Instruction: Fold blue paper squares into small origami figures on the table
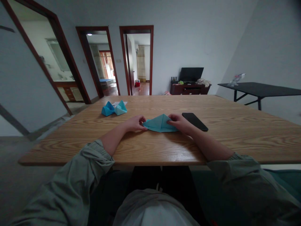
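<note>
A light blue folded paper boat rests on the wooden table in front of me, its middle peak pointing up. My left hand pinches its left tip between thumb and fingers. On the other side, my right hand grips the right part, with the thumb lying over the near face. The fingers behind the paper are hidden. Farther back on the left stand a darker blue folded paper piece and a pale blue one, side by side.
Just beyond my right hand lies a black phone. Behind the folded pieces is a white paper slip. A black side table stands at the right, and a monitor sits on a dark cabinet by the far wall.
</note>
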Demonstrator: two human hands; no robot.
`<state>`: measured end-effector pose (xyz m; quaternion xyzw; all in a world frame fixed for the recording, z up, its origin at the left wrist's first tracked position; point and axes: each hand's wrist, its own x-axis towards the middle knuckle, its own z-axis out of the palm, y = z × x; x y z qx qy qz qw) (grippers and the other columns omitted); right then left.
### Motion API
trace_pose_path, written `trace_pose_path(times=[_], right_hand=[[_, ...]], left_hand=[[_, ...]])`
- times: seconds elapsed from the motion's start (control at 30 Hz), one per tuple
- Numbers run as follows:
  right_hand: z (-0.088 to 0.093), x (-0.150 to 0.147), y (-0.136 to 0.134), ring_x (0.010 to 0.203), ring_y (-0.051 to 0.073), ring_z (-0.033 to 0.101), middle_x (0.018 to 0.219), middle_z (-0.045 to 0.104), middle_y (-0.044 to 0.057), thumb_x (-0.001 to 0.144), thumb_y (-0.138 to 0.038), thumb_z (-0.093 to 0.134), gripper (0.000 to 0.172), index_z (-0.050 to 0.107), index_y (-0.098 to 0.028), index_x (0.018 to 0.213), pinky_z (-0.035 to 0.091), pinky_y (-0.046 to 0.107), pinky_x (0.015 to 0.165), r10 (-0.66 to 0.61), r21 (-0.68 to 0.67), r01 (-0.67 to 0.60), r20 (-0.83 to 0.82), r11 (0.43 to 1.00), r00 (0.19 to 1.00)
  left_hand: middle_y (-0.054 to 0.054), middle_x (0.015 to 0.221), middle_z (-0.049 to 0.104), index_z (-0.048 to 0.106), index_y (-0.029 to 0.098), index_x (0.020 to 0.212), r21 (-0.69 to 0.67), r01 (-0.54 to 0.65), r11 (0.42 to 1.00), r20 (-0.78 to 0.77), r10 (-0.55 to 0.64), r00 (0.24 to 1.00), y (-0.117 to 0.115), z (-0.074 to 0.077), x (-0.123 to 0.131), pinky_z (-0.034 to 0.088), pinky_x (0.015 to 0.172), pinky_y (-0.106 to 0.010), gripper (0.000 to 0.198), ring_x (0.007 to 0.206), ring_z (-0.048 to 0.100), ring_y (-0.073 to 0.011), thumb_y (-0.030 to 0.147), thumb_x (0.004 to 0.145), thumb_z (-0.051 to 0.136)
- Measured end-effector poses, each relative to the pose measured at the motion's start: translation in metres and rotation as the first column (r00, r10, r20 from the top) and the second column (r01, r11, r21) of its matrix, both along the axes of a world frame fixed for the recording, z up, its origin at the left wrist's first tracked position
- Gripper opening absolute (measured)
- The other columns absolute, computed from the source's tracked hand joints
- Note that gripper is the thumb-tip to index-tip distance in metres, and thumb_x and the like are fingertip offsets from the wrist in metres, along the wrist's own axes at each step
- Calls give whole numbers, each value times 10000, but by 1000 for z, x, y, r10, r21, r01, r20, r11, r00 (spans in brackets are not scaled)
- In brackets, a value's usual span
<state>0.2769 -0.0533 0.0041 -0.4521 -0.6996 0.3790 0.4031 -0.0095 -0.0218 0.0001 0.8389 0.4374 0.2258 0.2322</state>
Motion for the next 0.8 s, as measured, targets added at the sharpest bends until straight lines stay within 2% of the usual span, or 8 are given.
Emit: trace_pose_path(times=[0.17,0.4,0.63,0.8], right_hand=[[-1,-1,0,618,114,508,685,580,-26,666,-382,682,250,604,-180,792,400,235,576,22,1,-22,-20,1000,1000],[0,-1,2,629,123,508,701,586,-17,657,-435,688,317,599,-177,818,398,238,566,-13,-5,12,-37,1000,999],[2,0,3,634,128,523,708,595,-13,663,-441,688,319,594,-181,821,418,246,579,-45,-24,43,-106,999,993],[1,1,5,679,147,561,750,636,1,681,-425,685,297,624,-180,838,449,256,611,-48,12,49,-67,999,997]], left_hand=[[-34,836,637,628,155,1008,-11,-10,1000,-79,9,997,-1,2,-1,439,643,-264,556,725,588,-165,483,577,751],[-54,929,676,639,170,1084,20,21,1000,-85,-20,996,1,-1,-1,455,697,-263,607,792,619,-182,503,587,739],[-32,976,676,648,206,1097,136,102,985,-101,-89,991,-8,7,3,456,710,-255,528,830,610,-188,405,613,723],[-6,877,673,671,206,1067,189,50,981,-95,-32,995,-10,10,6,436,650,-237,418,753,578,-159,308,664,628]])
